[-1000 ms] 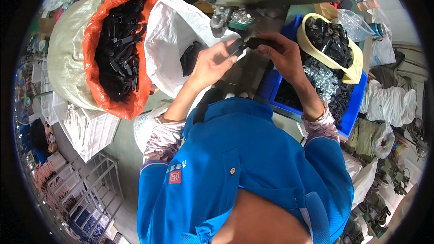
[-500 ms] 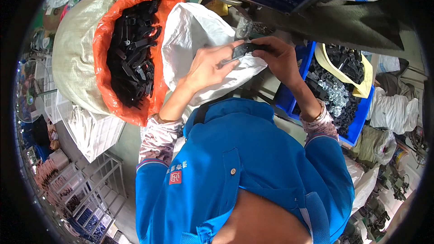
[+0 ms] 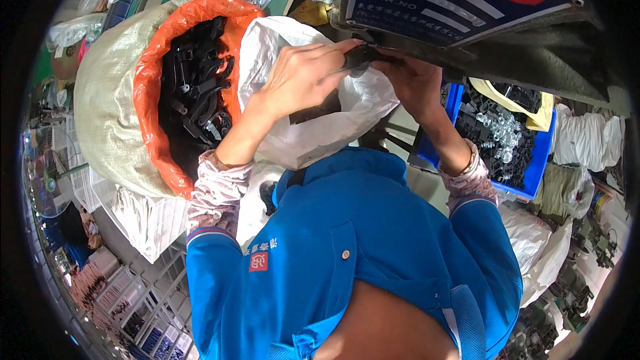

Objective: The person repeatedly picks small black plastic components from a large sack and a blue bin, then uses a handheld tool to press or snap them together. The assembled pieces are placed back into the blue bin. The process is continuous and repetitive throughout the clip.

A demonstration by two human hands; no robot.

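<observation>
Both hands pinch one small black plastic part (image 3: 363, 59): left hand (image 3: 301, 77) and right hand (image 3: 415, 81) closed on it, right under the grey machine (image 3: 533, 47), above the white bag (image 3: 320, 133); orange-lined sack (image 3: 150, 103) of black parts sits left.

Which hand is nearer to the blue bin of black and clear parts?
The right hand. It is up at the small black part, just above and left of the blue bin. The left hand holds the same part from farther left, over the white bag.
</observation>
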